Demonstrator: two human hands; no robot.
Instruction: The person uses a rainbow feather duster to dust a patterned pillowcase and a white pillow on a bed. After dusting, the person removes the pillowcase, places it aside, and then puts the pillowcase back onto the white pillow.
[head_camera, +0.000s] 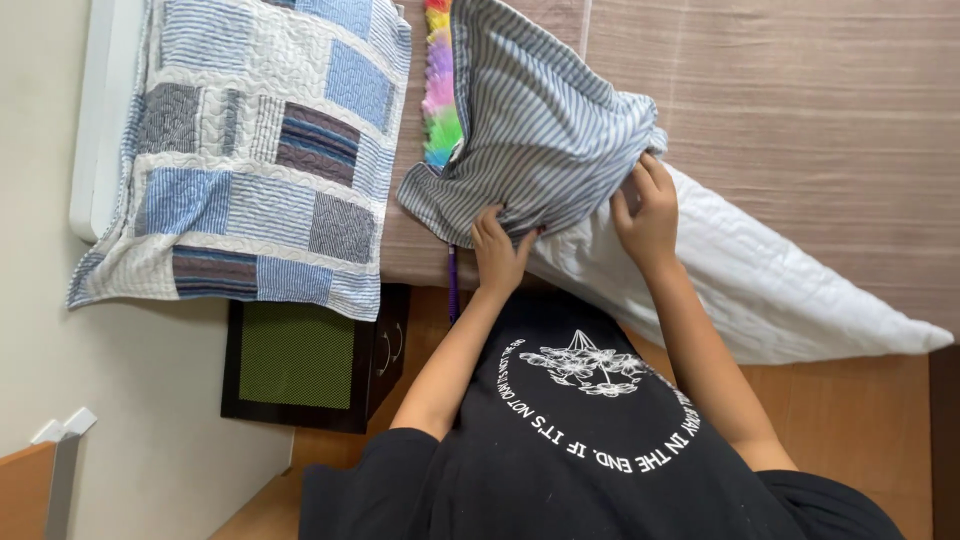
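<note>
Striped pillowcase (545, 130) lies bunched over one end of the white pillow (760, 280) on the bed (800, 100). Both arms reach forward; the left hand (497, 255) pinches the case's hem, the right hand (648, 215) curls into its folds. Fingertips of both are buried in cloth, and the pillow's covered end is hidden.

One head-worn camera, looking steeply down — a single view, nothing shared.

It sits close above the person's chest and forearms, facing a bed (800, 130) edge; the frame appears turned sideways — wall (40, 330) at left, floor (850, 400) along the bottom — with both hands near the centre.
</note>
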